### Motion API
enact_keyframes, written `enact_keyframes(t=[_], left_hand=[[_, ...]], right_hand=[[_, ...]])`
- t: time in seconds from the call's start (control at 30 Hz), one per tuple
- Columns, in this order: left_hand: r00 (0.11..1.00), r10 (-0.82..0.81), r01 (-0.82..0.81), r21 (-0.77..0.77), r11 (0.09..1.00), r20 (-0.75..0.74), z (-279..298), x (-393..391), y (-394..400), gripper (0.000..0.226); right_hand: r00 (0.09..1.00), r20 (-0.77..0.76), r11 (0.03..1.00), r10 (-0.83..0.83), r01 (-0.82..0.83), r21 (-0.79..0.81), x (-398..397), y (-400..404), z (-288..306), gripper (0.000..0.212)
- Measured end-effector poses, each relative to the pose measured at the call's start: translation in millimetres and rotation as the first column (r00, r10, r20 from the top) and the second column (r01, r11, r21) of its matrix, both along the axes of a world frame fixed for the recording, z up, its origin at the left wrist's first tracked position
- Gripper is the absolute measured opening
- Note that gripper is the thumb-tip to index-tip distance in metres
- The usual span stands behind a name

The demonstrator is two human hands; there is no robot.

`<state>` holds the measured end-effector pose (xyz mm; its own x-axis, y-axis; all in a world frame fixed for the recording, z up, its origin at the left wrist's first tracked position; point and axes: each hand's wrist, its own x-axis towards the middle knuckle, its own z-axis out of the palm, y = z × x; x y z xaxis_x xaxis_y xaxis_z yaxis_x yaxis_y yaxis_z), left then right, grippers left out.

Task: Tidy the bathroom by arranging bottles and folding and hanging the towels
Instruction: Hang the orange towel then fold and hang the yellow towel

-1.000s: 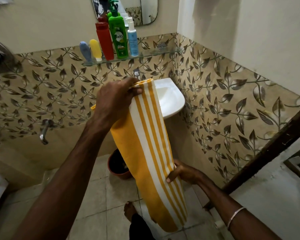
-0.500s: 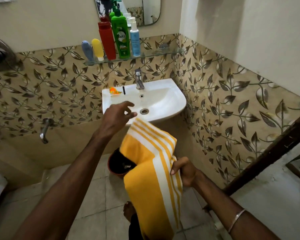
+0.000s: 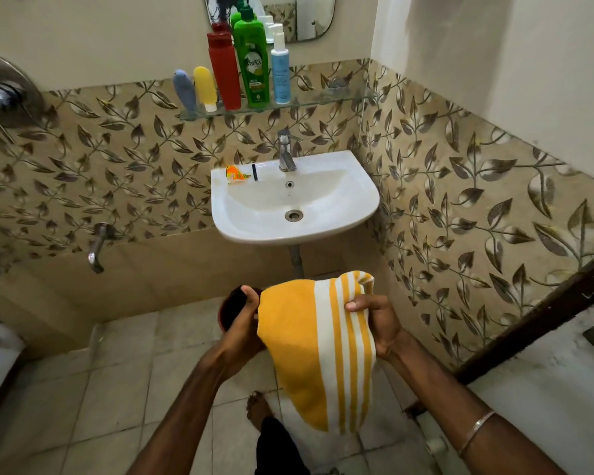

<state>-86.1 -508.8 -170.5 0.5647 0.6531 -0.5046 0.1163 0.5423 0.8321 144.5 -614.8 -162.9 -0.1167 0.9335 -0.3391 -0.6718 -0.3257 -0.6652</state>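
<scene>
A yellow towel with white stripes (image 3: 309, 341) hangs folded over below the sink, held at its top by both hands. My left hand (image 3: 242, 325) pinches its left edge and my right hand (image 3: 374, 320) grips its striped right corner. On the glass shelf (image 3: 326, 102) above the sink stand a grey-blue tube (image 3: 185, 90), a yellow tube (image 3: 205, 87), a red bottle (image 3: 224, 68), a green pump bottle (image 3: 252, 61) and a blue-and-white spray bottle (image 3: 280, 68), lined up in a row.
A white sink (image 3: 240, 214) with a tap (image 3: 285, 150) is fixed to the leaf-patterned wall, an orange wrapper (image 3: 235, 174) on its rim. A dark red bucket (image 3: 232, 308) sits under it. A wall spout (image 3: 96, 246) sticks out at left. A dark door frame (image 3: 535, 317) runs along the right.
The long hanging towel has been folded over and brought down below the sink. My left hand let go of its top, dropped, and took its left edge; my right hand kept its grip.
</scene>
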Motion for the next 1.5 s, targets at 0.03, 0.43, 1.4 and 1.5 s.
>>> enact_keyframes(t=[0.03, 0.43, 1.4, 1.5], left_hand=[[0.998, 0.002, -0.002, 0.012, 1.0, 0.055, 1, 1, -3, 0.094], [0.998, 0.051, -0.044, 0.223, 0.974, -0.023, 22, 13, -13, 0.08], [0.823, 0.261, 0.291, 0.77, 0.568, -0.504, 40, 38, -5, 0.033], [0.821, 0.31, 0.285, 0.815, 0.504, -0.479, 44, 35, -1, 0.022]], right_hand=[[1.0, -0.007, 1.0, -0.002, 0.002, -0.006, 0, 0, 1, 0.074], [0.982, 0.185, 0.973, -0.047, 0.087, -0.213, 11, 4, 25, 0.046], [-0.284, 0.952, 0.993, -0.115, -0.011, 0.117, 3, 21, 22, 0.027], [-0.241, 0.964, 0.993, -0.117, 0.004, 0.121, 10, 20, 23, 0.019]])
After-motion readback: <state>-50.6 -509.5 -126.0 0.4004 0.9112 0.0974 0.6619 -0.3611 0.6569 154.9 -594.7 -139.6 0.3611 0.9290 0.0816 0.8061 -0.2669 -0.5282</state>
